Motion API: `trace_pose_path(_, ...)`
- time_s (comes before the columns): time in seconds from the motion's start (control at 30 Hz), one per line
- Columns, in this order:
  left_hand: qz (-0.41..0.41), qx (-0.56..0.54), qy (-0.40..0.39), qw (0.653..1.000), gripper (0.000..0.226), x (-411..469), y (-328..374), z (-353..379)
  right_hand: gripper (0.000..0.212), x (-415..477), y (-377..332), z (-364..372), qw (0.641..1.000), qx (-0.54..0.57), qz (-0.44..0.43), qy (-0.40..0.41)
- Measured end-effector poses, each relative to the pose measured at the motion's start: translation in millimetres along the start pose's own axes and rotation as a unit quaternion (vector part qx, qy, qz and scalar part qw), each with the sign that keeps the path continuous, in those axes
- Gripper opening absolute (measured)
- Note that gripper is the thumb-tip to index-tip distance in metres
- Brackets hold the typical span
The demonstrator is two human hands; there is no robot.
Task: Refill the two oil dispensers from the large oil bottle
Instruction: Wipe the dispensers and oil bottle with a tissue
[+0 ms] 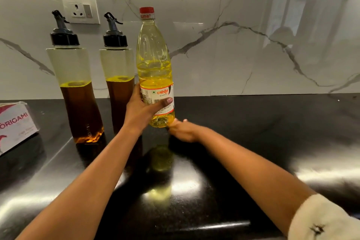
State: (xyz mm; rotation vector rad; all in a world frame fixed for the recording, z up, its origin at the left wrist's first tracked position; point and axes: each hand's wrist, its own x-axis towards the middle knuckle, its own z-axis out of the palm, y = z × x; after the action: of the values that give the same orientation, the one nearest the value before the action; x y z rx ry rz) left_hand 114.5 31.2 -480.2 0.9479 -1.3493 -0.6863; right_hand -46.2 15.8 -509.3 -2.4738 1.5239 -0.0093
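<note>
The large oil bottle, clear plastic with yellow oil and a red cap, is upright and slightly raised above the black counter. My left hand wraps around its labelled lower part. My right hand cups the bottle's base from the right. Two oil dispensers with black pour spouts stand to the left: the left dispenser and the right dispenser, each about half full of dark amber oil. The right dispenser's lower part is hidden behind my left hand.
A white tissue box marked ORIGAMI sits at the left edge of the glossy black counter. A wall socket is on the marble backsplash behind the dispensers.
</note>
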Motion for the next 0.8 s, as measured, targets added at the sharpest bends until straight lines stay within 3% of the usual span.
trace_pose_path(0.1, 0.002, 0.015, 0.003, 1.0, 0.09, -3, 0, -1, 0.053, -53, -21, 23, 0.992, -0.036, -0.119, -0.024)
trace_pose_path(0.17, -0.002, 0.012, 0.001, 1.0, 0.092, -4, -1, 0, 0.054, -94, 2, 32, 0.986, -0.029, -0.163, -0.022)
trace_pose_path(0.2, -0.004, 0.012, 0.001, 1.0, 0.093, -4, -1, 0, 0.054, -109, 21, 30, 0.989, -0.025, -0.146, -0.018)
trace_pose_path(0.37, -0.003, 0.038, -0.004, 0.999, 0.095, -7, -1, 2, 0.053, -101, 81, -12, 0.994, -0.015, 0.098, -0.042)
trace_pose_path(0.43, 0.002, 0.051, -0.007, 0.999, 0.091, -8, -2, 3, 0.055, -77, 60, -14, 0.995, -0.011, 0.095, -0.028)
trace_pose_path(0.5, 0.007, 0.061, -0.005, 0.998, 0.089, -9, -5, 3, 0.056, -69, 23, -1, 0.999, -0.012, 0.03, -0.035)
trace_pose_path(0.6, 0.008, 0.071, -0.007, 0.997, 0.09, -10, -8, 4, 0.058, -106, -5, 25, 0.993, -0.037, -0.098, -0.054)
trace_pose_path(0.67, 0.005, 0.074, -0.013, 0.997, 0.091, -11, -8, 6, 0.058, -142, 14, 31, 0.988, -0.038, -0.132, -0.064)
trace_pose_path(0.8, -0.011, 0.068, -0.025, 0.997, 0.091, -11, -12, 12, 0.053, -166, 81, 1, 0.995, -0.013, 0.04, -0.093)
